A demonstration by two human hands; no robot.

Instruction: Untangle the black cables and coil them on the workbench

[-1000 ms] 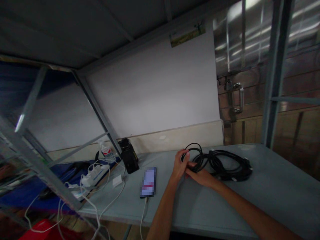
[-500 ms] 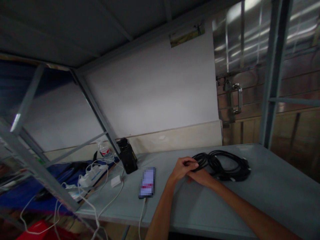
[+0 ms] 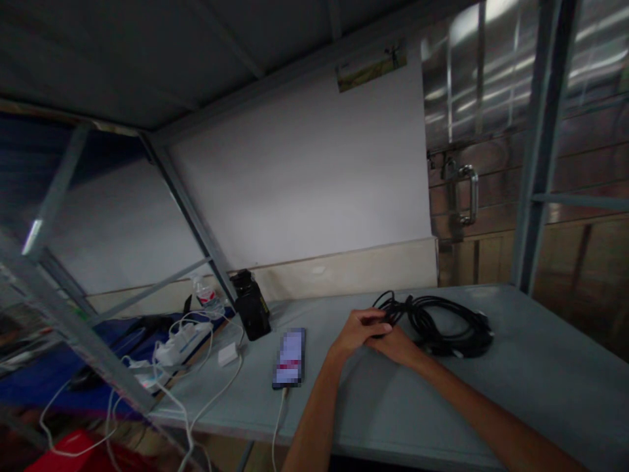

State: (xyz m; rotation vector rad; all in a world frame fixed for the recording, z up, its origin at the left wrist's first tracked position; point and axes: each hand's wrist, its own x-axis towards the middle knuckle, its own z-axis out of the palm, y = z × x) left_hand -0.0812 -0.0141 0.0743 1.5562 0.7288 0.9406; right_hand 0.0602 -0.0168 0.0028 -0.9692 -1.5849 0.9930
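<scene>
- A long, thin black cable, gathered in many loops.
- The loops narrow toward the left.
- The coil rests on the grey table.

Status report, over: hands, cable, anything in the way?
Left hand holding cable at one end; right hand against it, fingers mostly hidden. Cable coiled, lying on table. Phone left of hands, no obstruction seen.

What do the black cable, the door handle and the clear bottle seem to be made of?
Black cable: probably rubber or soft plastic sheathing, dark with little shine; it bends in smooth loops.
Door handle: likely polished metal, perhaps steel; bright reflections run along it.
Clear bottle: apparently plastic, see-through with pale highlights; glass can't be ruled out.
</scene>
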